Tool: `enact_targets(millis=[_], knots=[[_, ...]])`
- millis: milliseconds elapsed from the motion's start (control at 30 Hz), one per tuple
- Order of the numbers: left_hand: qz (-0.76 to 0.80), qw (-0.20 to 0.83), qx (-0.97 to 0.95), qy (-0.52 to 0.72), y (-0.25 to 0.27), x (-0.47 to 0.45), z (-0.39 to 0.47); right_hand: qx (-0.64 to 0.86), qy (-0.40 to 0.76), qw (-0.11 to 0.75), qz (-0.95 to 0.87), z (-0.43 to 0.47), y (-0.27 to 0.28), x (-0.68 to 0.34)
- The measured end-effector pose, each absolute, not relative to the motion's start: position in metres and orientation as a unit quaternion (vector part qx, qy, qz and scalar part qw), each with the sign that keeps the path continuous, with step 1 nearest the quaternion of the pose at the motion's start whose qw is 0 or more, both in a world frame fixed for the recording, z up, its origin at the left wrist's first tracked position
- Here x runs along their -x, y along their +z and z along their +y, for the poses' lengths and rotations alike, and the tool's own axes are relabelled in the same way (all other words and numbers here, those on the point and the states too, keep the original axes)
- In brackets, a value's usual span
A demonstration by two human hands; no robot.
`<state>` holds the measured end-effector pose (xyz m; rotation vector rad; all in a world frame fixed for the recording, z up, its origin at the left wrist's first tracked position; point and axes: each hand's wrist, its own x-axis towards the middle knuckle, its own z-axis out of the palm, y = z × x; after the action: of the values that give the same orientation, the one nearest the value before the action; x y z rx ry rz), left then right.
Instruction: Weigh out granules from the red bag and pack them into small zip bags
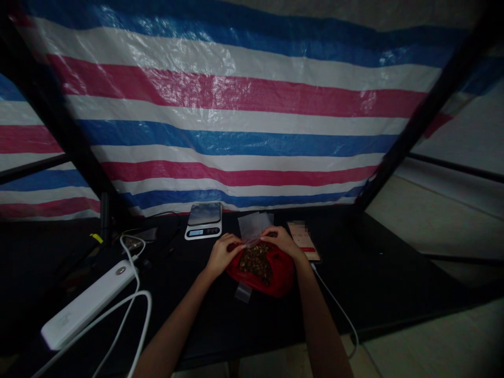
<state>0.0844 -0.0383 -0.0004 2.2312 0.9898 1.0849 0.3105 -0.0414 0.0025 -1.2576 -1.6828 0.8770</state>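
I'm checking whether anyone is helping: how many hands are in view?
2: the left hand and right hand, at opposite sides of the clear plastic by the red bag. No others show.

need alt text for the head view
A person's left hand and right hand hold a clear plastic bag by an open red plastic bag of small brown pieces; a white digital scale sits farther left on the black tabletop.

Makeshift indoor work booth, type of premises uncertain | striped plastic sheeting (244, 94) behind dark frame (84, 160) | black table (374, 283) bearing digital scale (203, 223) | pale floor (444, 336) alongside
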Motion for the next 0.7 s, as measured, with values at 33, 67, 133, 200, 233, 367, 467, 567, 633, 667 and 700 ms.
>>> enact_targets(millis=[33, 67, 133, 200, 233, 367, 467, 567, 633, 667, 700], knots=[[0.362, 0.234, -0.813, 0.391, -0.001, -0.085, -0.039, 0.502, 0.354, 0.416, -0.67, -0.041, 0.002, -0.309], [0.366, 0.234, -0.813, 0.386, -0.001, -0.086, -0.039, 0.502, 0.358, 0.413, -0.67, -0.042, 0.001, -0.307], [0.377, 0.232, -0.812, 0.38, -0.001, -0.086, -0.039, 0.504, 0.362, 0.41, -0.669, -0.042, 0.003, -0.304], [0.384, 0.231, -0.811, 0.376, -0.001, -0.085, -0.038, 0.509, 0.356, 0.409, -0.668, -0.043, 0.005, -0.302], [0.387, 0.232, -0.81, 0.375, -0.001, -0.084, -0.038, 0.511, 0.351, 0.41, -0.669, -0.044, 0.006, -0.301], [0.402, 0.218, -0.812, 0.362, -0.003, -0.082, -0.037, 0.511, 0.332, 0.42, -0.672, -0.044, 0.008, -0.299], [0.419, 0.196, -0.809, 0.363, -0.004, -0.08, -0.037, 0.513, 0.332, 0.422, -0.67, -0.043, 0.007, -0.296], [0.436, 0.171, -0.804, 0.367, -0.004, -0.079, -0.037, 0.51, 0.337, 0.427, -0.667, -0.043, 0.006, -0.293], [0.442, 0.152, -0.806, 0.363, -0.004, -0.079, -0.038, 0.507, 0.339, 0.426, -0.668, -0.043, 0.006, -0.292], [0.443, 0.141, -0.81, 0.358, -0.004, -0.08, -0.038, 0.507, 0.34, 0.423, -0.669, -0.043, 0.006, -0.292], [0.443, 0.131, -0.814, 0.351, -0.004, -0.08, -0.038, 0.508, 0.337, 0.42, -0.672, -0.042, 0.006, -0.292]])
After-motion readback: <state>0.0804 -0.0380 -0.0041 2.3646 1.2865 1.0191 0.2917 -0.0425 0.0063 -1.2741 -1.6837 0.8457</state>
